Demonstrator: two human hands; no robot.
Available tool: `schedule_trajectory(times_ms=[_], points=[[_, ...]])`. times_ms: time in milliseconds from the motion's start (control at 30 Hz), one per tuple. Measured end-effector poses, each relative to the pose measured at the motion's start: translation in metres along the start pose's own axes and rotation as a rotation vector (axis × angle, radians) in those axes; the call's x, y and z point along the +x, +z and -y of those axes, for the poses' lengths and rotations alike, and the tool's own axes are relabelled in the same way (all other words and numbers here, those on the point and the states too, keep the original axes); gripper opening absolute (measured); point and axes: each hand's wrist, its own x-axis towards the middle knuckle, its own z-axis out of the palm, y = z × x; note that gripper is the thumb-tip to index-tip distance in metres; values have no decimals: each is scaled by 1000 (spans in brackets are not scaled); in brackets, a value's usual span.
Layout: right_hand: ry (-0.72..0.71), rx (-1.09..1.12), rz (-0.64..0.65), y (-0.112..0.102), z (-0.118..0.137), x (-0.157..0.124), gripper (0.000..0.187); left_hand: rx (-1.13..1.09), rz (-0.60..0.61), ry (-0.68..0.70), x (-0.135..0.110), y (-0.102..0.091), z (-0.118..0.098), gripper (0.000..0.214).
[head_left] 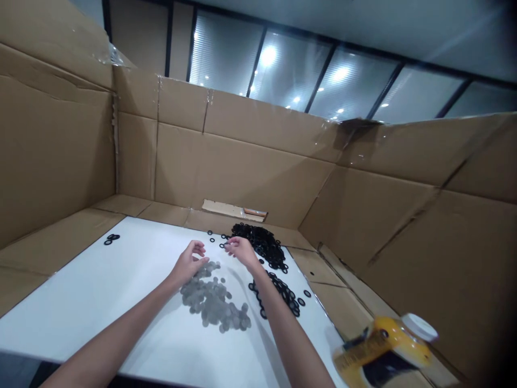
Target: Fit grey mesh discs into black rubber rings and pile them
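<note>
My left hand (191, 262) is over the far end of a loose pile of small grey translucent discs (212, 299). Its fingers are curled, with a gap between thumb and fingertips, and nothing shows in it. To its right, my right hand (241, 250) has thumb and fingertips pinched together beside a few loose black rings (212, 240). Whatever lies between those fingertips is too small to make out. Just beyond this hand spreads a large heap of black rings (262, 242). A second ring pile (285, 293) is partly covered by my right forearm.
Cardboard walls (242, 156) enclose the white board (133, 291). Several black rings (111, 238) lie at its far left. A yellow bottle with a white cap (379, 350) stands at the lower right. A cardboard strip (226, 209) lies by the back wall.
</note>
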Motion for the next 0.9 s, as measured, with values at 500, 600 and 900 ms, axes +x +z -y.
schedule_trajectory(times_ms=[500,600,900], points=[[-106,-101,-38,53,7,-100,15,-72,-10,-61,1,1,11,27],[-104,-230,-51,50,0,-128,19,12,-50,-32,-3,-4,11,16],[-87,-229,-53,49,4,-132,13,-27,-53,-43,-17,2,0,19]])
